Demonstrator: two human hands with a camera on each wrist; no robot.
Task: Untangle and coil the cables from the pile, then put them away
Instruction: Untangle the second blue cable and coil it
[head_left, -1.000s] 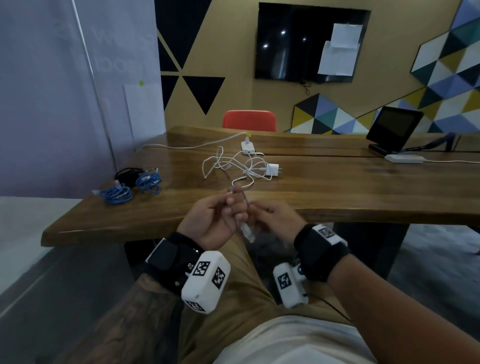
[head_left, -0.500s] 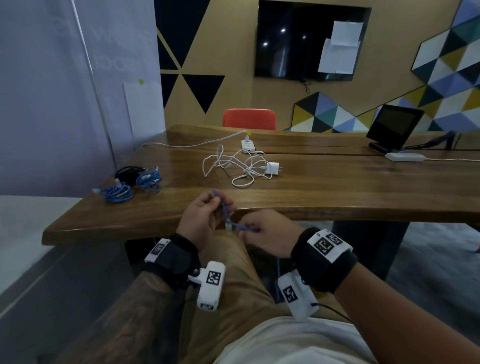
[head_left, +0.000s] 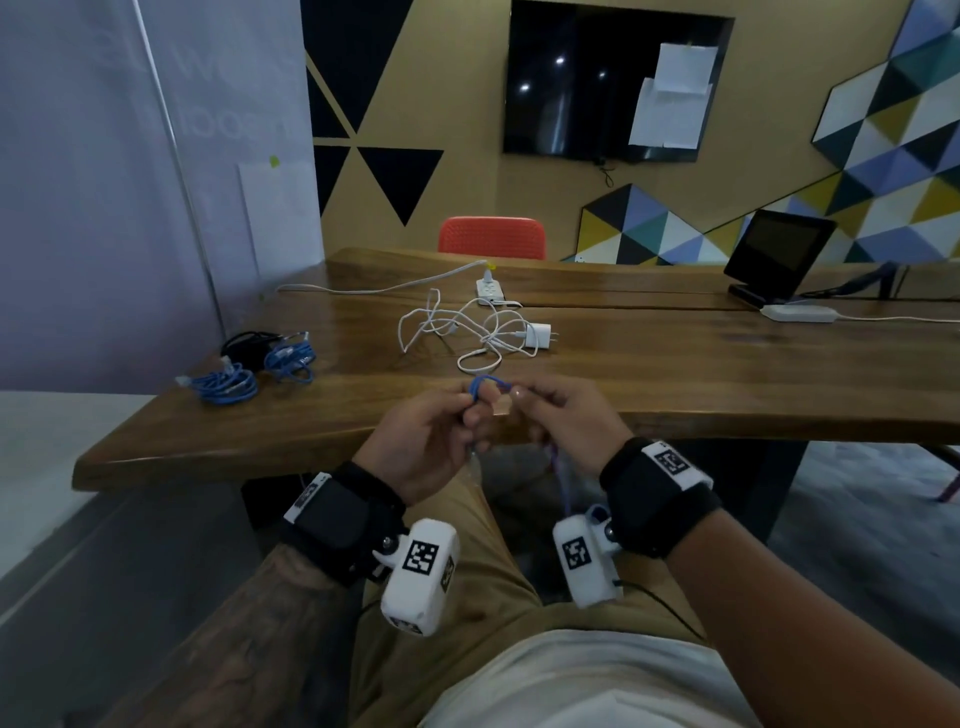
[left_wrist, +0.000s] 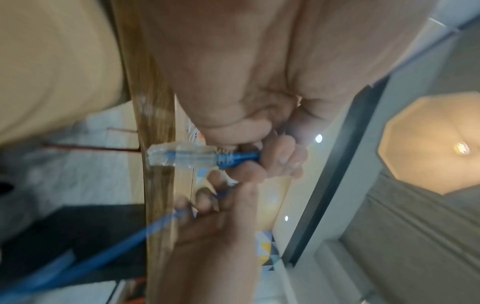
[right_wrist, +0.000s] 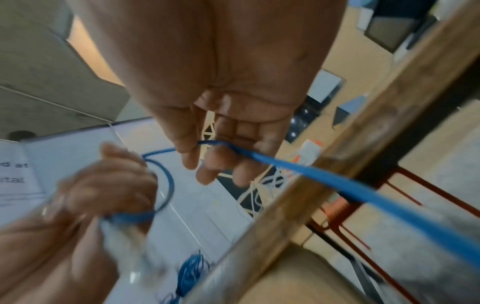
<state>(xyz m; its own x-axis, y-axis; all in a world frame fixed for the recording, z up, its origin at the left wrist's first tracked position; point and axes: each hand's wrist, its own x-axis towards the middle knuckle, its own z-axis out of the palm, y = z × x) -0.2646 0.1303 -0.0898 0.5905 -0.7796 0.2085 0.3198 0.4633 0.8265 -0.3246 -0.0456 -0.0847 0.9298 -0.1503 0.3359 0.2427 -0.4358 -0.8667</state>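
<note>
A blue network cable (head_left: 489, 381) arcs in a small loop between my two hands at the table's near edge. My left hand (head_left: 441, 431) grips it just behind its clear plug (left_wrist: 179, 157), which points down toward my lap. My right hand (head_left: 558, 415) pinches the same blue cable (right_wrist: 311, 174) between thumb and fingers, and the rest trails down past my right wrist. A tangle of white cables (head_left: 462, 332) with a white charger (head_left: 537, 335) lies on the table (head_left: 675, 374) beyond my hands.
Two coiled blue cables (head_left: 228, 384) (head_left: 291, 356) and a black bundle (head_left: 244, 345) lie at the table's left end. A white power strip (head_left: 488, 288), a small screen (head_left: 779, 254) and a white box (head_left: 797, 313) stand farther back. An orange chair (head_left: 491, 236) is behind the table.
Both hands have risen from my lap to the table edge. The cable end, straight between them before, is now bent into a small loop above my fingers.
</note>
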